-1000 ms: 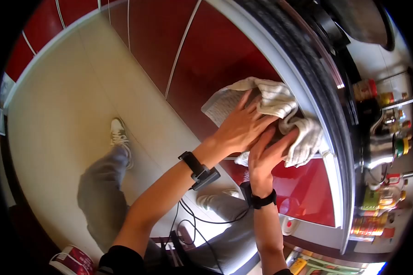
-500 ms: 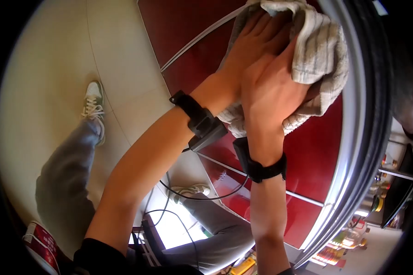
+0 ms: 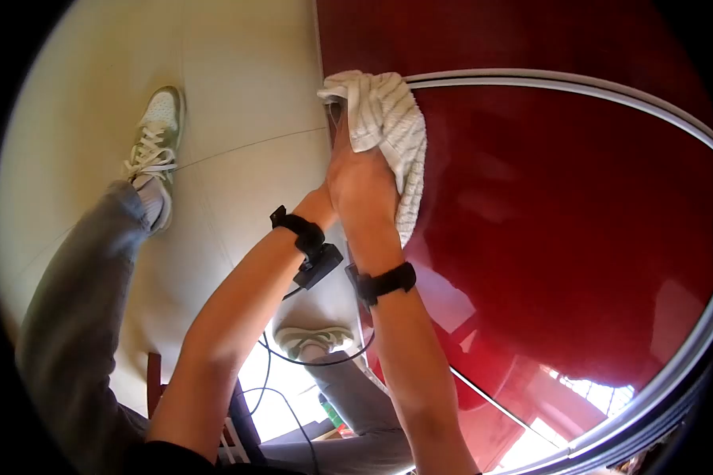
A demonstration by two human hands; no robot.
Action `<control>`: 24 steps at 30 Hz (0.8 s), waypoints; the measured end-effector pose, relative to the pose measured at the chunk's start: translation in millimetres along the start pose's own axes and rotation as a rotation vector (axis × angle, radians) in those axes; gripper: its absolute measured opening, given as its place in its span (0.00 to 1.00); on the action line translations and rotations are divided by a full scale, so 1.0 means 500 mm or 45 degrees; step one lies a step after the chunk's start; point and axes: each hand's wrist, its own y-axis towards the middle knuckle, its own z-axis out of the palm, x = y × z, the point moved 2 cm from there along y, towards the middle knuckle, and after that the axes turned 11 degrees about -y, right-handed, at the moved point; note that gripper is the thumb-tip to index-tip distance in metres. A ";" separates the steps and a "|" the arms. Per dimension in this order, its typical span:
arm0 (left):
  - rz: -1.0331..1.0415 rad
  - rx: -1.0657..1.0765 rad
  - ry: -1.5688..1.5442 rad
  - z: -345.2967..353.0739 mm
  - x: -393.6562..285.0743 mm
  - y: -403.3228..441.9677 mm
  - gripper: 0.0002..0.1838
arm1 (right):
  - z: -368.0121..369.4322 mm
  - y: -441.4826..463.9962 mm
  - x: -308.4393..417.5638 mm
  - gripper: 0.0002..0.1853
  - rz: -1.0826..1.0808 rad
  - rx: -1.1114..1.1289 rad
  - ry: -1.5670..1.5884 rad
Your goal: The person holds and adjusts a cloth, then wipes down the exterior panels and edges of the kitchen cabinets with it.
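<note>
A cream towel (image 3: 408, 142) with ribbed stripes lies bunched against the glossy red cabinet door (image 3: 547, 222), at the door's edge beside the floor. My right hand (image 3: 364, 186) is closed on the towel, its fingers tucked under a fold. My left hand (image 3: 337, 162) is mostly covered by the right one and the cloth. It reaches to the towel's floor-side edge, and its fingers are hidden. Black straps with small dark boxes sit on both wrists.
A pale metal strip (image 3: 547, 82) divides the red panels. Tiled floor (image 3: 238, 87) lies to the left, with my shoe (image 3: 154, 150) on it. A thin black cable (image 3: 325, 364) loops below my wrists. A silver edge (image 3: 650, 400) curves along the lower right.
Both hands and the towel have moved left and down across the red door, from near the silver edge to the floor side. The view has shifted too, and the bottles have left it.
</note>
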 end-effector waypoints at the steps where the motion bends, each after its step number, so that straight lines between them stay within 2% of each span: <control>1: -0.066 -0.007 0.000 -0.027 0.022 -0.016 0.31 | 0.028 0.018 0.025 0.19 -0.088 0.027 -0.055; 2: -0.114 -0.006 0.007 -0.037 0.030 -0.031 0.31 | 0.040 0.019 0.038 0.20 -0.159 0.038 -0.112; 4: -0.181 -0.025 -0.001 -0.063 0.059 -0.037 0.32 | 0.088 0.063 0.072 0.17 -0.115 0.420 0.268; 6: -0.221 -0.042 -0.007 -0.064 0.076 -0.042 0.32 | 0.082 0.065 0.081 0.17 0.232 0.417 0.564; 8: -0.234 -0.053 -0.016 -0.054 0.085 -0.044 0.32 | 0.054 0.064 0.077 0.17 0.344 0.426 0.646; 10: -0.223 -0.048 -0.015 -0.022 0.071 -0.056 0.33 | 0.011 0.034 0.057 0.18 0.231 0.439 0.529; 12: -0.199 -0.037 -0.013 0.017 0.046 -0.084 0.33 | -0.025 -0.020 0.038 0.14 0.203 -0.223 0.230; 14: -0.144 -0.022 0.025 0.066 0.008 -0.124 0.34 | -0.060 -0.109 0.035 0.15 0.152 -0.557 0.136; 15: -0.091 -0.006 0.052 0.102 -0.017 -0.146 0.34 | -0.076 -0.161 0.014 0.18 0.169 -0.580 0.175; 17: -0.018 0.036 0.154 0.191 -0.048 -0.179 0.35 | -0.086 -0.231 -0.056 0.20 0.311 -0.443 0.349; 19: 0.082 0.061 0.234 0.275 -0.091 -0.219 0.35 | -0.137 -0.308 -0.097 0.16 0.548 -0.095 0.456; 20: 0.141 0.068 0.279 0.317 -0.114 -0.237 0.35 | -0.154 -0.346 -0.121 0.17 0.590 0.010 0.387; 21: 0.210 0.069 0.336 0.359 -0.140 -0.253 0.36 | -0.182 -0.379 -0.146 0.24 0.614 0.193 0.376; 22: 0.273 0.078 0.399 0.400 -0.158 -0.269 0.36 | -0.184 -0.420 -0.171 0.25 0.629 0.056 0.391; 24: 0.384 0.059 0.476 0.458 -0.222 -0.292 0.36 | -0.295 -0.483 -0.185 0.20 0.570 -0.529 0.153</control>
